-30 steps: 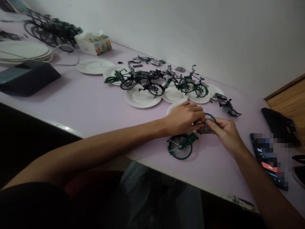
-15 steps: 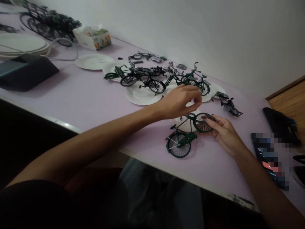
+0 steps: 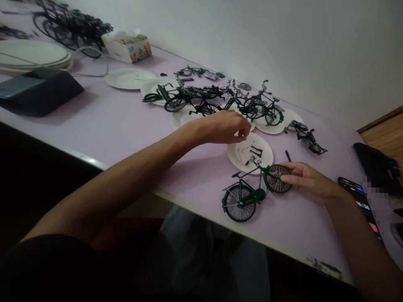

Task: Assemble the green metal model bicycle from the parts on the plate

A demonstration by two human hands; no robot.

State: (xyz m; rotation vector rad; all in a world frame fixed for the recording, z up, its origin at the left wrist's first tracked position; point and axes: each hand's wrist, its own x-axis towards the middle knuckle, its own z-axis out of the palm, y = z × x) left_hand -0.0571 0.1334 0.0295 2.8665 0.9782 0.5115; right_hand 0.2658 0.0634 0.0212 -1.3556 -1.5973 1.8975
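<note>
My right hand [image 3: 307,180] grips the front wheel of a green model bicycle [image 3: 250,195] between thumb and fingers. The bicycle stands upright near the table's front edge, its rear wheel toward the left. Above the left rim of a small paper plate [image 3: 233,153], my left hand [image 3: 231,126] is closed with its fingers curled in a pinch. What they hold, if anything, I cannot make out. On that plate lie a small black frame-like part [image 3: 256,151] and thin wire-like bits. A short black rod [image 3: 288,156] lies just beyond my right fingers.
Several more model bicycles [image 3: 208,98] crowd paper plates along the wall. Another dark model [image 3: 308,136] lies toward the right. A phone [image 3: 362,201] is beside my right forearm. Farther left are a dark box-like object [image 3: 40,92], stacked plates [image 3: 34,54] and a tissue box [image 3: 127,47].
My left hand has moved left, away from the bicycle, uncovering more of the small plate. My right hand has brought the bicycle slightly lower and to the right, still gripping its front wheel.
</note>
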